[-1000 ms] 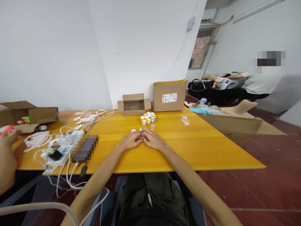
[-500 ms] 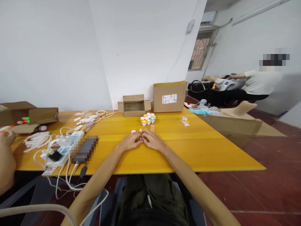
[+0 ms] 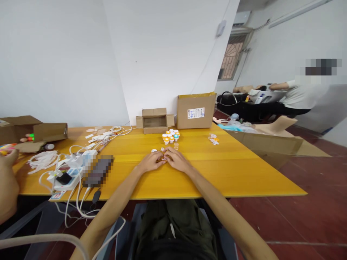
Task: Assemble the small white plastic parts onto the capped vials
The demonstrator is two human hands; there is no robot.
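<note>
My left hand [image 3: 152, 161] and my right hand [image 3: 175, 159] meet over the table, fingertips bent together. Both are closed around something small that the fingers mostly hide. Just past the fingertips lies a small white piece with dark or reddish marks [image 3: 162, 149]. A round white cap [image 3: 154, 150] is beyond my left hand. Behind my right hand stands a small clear container [image 3: 176, 146]. Farther back, several small jars with white, orange and teal lids [image 3: 170, 135] are grouped closely.
An open small carton [image 3: 154, 124] and a taped cardboard box [image 3: 196, 111] stand against the wall. Clear and orange pieces [image 3: 214, 139] lie to the right. Leftward are a phone [image 3: 98, 171], a power strip [image 3: 72, 175] with cables, and another person's hand [image 3: 8, 159]. A person sits far right.
My hands stay together in nearly the same place, with only slight finger movement. The seated person at the far right has shifted a little.
</note>
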